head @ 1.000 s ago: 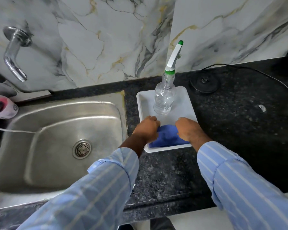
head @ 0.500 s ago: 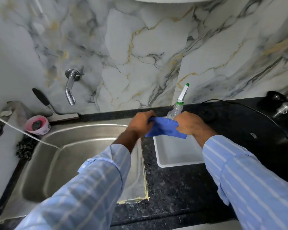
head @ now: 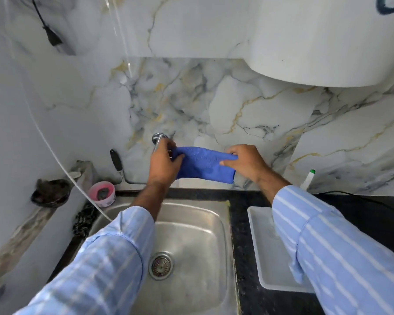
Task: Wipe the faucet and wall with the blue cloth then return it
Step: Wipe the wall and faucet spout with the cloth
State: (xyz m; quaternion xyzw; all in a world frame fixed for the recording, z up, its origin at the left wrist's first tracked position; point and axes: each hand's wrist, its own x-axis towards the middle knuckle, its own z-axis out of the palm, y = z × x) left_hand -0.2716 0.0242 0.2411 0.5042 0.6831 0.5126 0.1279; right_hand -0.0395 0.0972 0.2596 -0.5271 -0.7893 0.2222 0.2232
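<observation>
The blue cloth (head: 204, 165) is stretched between both hands in front of the marble wall (head: 255, 114), above the back of the sink. My left hand (head: 165, 163) grips its left end right at the chrome faucet (head: 158, 138), whose spout is mostly hidden behind that hand. My right hand (head: 245, 162) pinches the cloth's right end. The white tray (head: 258, 251) on the dark counter at the right has nothing visible in it; my right sleeve covers part of it.
The steel sink (head: 191, 242) lies below my arms. A spray bottle (head: 307, 179) peeks out behind my right sleeve. A pink cup (head: 102, 193), a black-handled tool (head: 117, 163) and a dark scrubber (head: 50, 193) sit at the left. A white appliance (head: 323, 42) hangs above right.
Both hands lifted the blue cloth out of the white tray and carried it left and up to the faucet, spreading it wider. The view tilted up toward the wall.
</observation>
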